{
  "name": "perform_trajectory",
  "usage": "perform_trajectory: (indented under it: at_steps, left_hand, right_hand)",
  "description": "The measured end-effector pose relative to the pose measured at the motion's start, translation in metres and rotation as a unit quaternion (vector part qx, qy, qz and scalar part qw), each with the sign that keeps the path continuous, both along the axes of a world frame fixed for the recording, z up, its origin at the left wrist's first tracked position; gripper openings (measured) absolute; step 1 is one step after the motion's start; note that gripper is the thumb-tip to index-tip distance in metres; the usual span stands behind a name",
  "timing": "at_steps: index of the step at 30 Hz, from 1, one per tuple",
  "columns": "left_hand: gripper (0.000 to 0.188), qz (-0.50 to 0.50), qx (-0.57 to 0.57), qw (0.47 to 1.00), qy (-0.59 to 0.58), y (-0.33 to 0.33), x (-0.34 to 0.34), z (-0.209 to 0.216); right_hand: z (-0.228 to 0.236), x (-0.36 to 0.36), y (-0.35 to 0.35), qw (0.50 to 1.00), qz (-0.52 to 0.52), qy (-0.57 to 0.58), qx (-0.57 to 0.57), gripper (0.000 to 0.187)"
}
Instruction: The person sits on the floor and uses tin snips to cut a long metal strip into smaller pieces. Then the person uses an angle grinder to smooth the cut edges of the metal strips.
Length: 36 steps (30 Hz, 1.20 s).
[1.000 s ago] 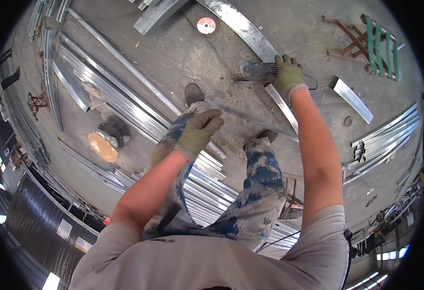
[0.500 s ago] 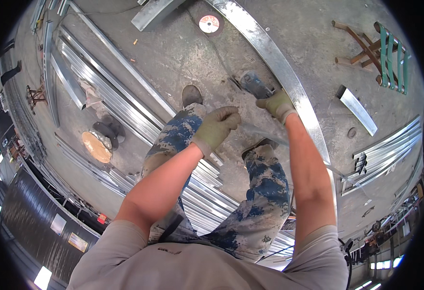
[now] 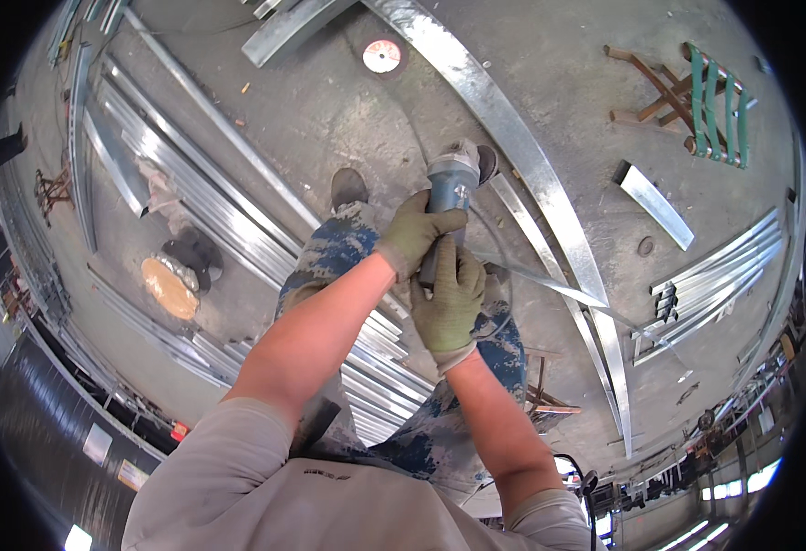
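Note:
An angle grinder (image 3: 453, 181) with a blue-grey body is up in front of my legs, its disc (image 3: 486, 163) at the far right end. My left hand (image 3: 414, 237), in a green work glove, is wrapped round the grinder's body. Just below it my right hand (image 3: 449, 303), gloved alike, grips the rear handle, part of which is hidden by the fingers. Right of the disc runs a long narrow metal strip (image 3: 550, 253), beside a wide curved galvanized beam (image 3: 504, 110). A thin metal piece (image 3: 536, 275) lies across toward the beam from near my right hand.
Long metal profiles (image 3: 191, 184) lie left and under me. A loose cutting disc (image 3: 383, 56) rests on the floor ahead. A folding stool (image 3: 717, 106), a short channel piece (image 3: 657, 207) and stacked profiles (image 3: 720, 275) are to the right. A round stool (image 3: 169, 286) stands left.
My right hand has lifted the grinder off the floor beside the beam and brought it left toward me. My left hand has moved onto its body. The narrow strip beside the beam now shows.

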<state>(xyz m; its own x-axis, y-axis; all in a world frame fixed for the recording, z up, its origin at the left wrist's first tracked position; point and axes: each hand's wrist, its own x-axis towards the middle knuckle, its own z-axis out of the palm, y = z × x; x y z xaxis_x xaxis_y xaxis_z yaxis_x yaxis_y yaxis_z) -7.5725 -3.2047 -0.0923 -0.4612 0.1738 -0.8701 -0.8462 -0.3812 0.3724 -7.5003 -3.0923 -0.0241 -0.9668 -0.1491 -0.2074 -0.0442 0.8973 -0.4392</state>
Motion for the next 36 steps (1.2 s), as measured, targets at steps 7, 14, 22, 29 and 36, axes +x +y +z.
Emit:
perform_trajectory:
  at_steps: [7, 14, 22, 29, 36]
  left_hand:
    - [0.072, 0.022, 0.113, 0.986, 0.12, -0.02, -0.014, 0.027]
    - [0.089, -0.004, 0.025, 0.998, 0.058, -0.057, -0.012, 0.029]
    - [0.108, 0.081, -0.186, 0.979, 0.017, -0.128, 0.001, -0.038]
    - [0.115, 0.192, -0.263, 0.937, 0.128, -0.205, -0.044, -0.043]
    - [0.077, -0.082, -0.141, 0.986, -0.045, -0.188, 0.013, -0.185]
  right_hand:
    - [-0.007, -0.033, 0.001, 0.83, -0.336, -0.277, -0.348, 0.082]
    - [-0.01, -0.046, -0.015, 0.805, -0.278, -0.415, -0.319, 0.062]
    - [-0.051, -0.04, -0.087, 0.836, -0.155, -0.488, -0.198, 0.061]
    - [-0.083, -0.112, -0.173, 0.909, -0.025, -0.369, -0.192, 0.076]
    - [-0.139, -0.08, -0.165, 0.662, -0.255, -0.672, -0.212, 0.057]
